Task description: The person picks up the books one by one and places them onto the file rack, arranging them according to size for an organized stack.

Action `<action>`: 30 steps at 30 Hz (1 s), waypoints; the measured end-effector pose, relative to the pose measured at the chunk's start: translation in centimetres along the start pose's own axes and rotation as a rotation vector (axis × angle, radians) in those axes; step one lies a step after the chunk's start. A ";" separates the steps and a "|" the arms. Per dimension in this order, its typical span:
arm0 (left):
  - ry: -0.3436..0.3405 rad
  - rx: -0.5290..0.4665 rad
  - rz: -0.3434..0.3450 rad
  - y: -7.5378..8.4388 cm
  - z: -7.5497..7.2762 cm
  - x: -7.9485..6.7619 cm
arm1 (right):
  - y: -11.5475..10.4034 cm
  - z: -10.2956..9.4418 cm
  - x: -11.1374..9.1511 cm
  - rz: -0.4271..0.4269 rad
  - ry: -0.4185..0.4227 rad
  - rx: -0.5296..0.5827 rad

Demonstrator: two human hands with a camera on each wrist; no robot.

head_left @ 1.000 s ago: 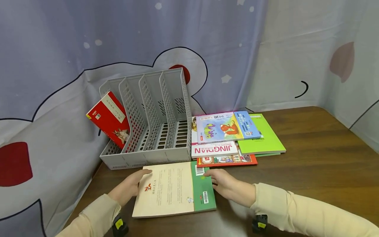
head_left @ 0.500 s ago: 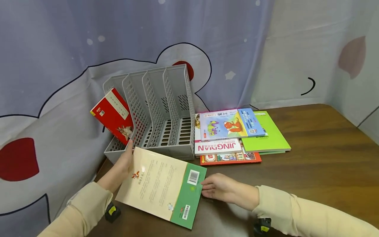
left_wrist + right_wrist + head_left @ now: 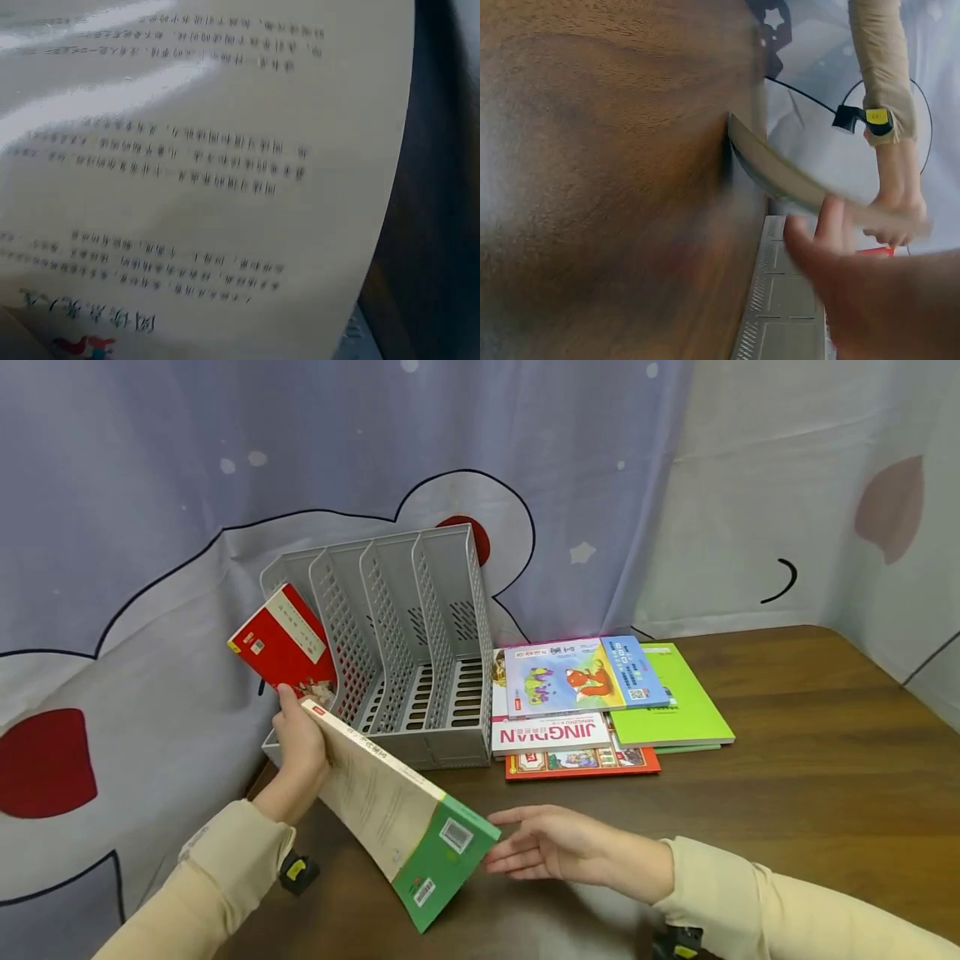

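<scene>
- The right hand (image 3: pixel 558 847) is nearest, fingers spread and nearly straight in a wide grip beside the book's green end; whether they touch it I cannot tell. Placed there, it probably steadies or guides that end.
- The cream-and-green book (image 3: pixel 390 797) is tilted above the worktop (image 3: pixel 810 752), spine uppermost, green end lower; standing on edge likely makes it slim.
- The left hand (image 3: pixel 300 739) holds the book's raised cream end in a narrow grip, in front of the grey rack (image 3: pixel 457 745).
- In the rack's leftmost compartment a red book (image 3: pixel 281 635) leans out past the side; slotted floors show in the other three.
- Right of the rack lies a pile of books (image 3: pixel 562 677), its edges staggered, with wood stretching beyond to the worktop's right edge.
- The curtain (image 3: pixel 570 485) hangs close behind, probably limiting backward movement.
</scene>
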State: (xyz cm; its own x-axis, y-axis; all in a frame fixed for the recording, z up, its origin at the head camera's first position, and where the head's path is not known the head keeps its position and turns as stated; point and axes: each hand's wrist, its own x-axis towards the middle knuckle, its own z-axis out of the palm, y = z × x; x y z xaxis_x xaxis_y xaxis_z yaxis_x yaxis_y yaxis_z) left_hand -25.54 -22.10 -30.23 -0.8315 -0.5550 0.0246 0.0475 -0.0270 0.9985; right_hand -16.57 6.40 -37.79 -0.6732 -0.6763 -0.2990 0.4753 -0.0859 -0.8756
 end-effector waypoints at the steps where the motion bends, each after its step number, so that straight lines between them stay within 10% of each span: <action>1: -0.008 -0.071 0.035 0.3 0.2 -0.1 | 0.0 0.0 -0.1 0.010 -0.048 -0.006; 10: -0.439 -0.482 0.230 3.2 2.5 -3.6 | -0.7 -0.5 -0.2 0.014 -0.167 -0.087; 20: -1.098 -0.416 0.630 5.8 5.8 -6.1 | -2.7 -1.6 1.7 -0.144 0.027 -0.082; 25: -1.313 -0.500 0.633 6.4 7.2 -6.4 | -4.3 -3.0 3.3 -0.253 0.083 -0.104; 30: -1.528 -0.691 0.550 6.7 8.8 -6.2 | -4.6 -3.6 4.0 -0.303 -0.092 -0.177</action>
State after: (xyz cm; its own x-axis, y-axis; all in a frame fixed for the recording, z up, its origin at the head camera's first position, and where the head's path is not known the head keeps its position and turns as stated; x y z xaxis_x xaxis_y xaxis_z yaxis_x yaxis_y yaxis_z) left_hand -24.92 -11.52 -23.27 -0.3480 0.5715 0.7432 0.3419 -0.6608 0.6682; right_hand -23.46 6.79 -36.36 -0.7108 -0.7033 0.0122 0.1513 -0.1698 -0.9738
